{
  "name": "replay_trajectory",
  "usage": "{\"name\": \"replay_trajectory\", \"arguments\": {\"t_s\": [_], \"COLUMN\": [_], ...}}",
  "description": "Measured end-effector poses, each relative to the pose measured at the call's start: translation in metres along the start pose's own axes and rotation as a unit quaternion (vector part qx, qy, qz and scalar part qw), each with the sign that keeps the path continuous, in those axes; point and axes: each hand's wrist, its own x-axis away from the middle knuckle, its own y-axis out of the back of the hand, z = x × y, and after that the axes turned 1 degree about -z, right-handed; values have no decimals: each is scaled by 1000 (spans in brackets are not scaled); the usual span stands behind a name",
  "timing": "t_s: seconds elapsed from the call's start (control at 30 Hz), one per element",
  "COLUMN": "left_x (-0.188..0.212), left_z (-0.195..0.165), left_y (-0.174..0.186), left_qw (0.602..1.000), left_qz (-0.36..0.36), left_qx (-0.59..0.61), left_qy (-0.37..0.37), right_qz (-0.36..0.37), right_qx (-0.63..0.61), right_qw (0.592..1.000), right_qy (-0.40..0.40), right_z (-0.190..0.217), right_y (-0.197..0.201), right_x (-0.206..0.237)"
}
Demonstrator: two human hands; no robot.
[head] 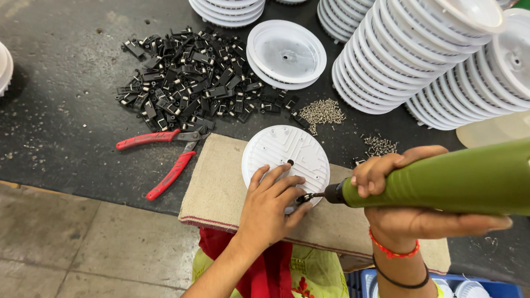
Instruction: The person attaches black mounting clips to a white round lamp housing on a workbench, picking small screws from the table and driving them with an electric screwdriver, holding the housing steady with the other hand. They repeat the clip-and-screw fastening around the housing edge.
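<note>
Lying under left grip (269,204): disc (281,152)

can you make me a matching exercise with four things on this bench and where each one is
1 pliers
2 green power screwdriver
3 white round disc
4 loose screws

a under the left hand
b gripped in the right hand
c left of the beige mat
d heaped beside the leaning stacks of white discs

Pairs: 1-c, 2-b, 3-a, 4-d

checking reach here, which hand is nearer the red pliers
Left. The left hand rests on the white disc, just right of the red pliers; the right hand is farther right, holding the green screwdriver.
</note>
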Motion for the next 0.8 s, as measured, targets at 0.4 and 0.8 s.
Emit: {"name": "replay_trajectory", "arguments": {"t_s": [0.4, 0.8], "left_x": [4, 29], "left_z": [-2, -31], "left_y": [1, 7], "left_qw": [1000, 964], "left_qz": [6, -16], "left_qx": [2, 224], "left_qy": [6, 140], "right_qz": [253, 73], "right_qx": [-207, -41], "right_qw": [937, 993], "right_qy": [-120, -88], "right_z": [11, -20], "right_y": [12, 27], "right_x": [-53, 28]}}
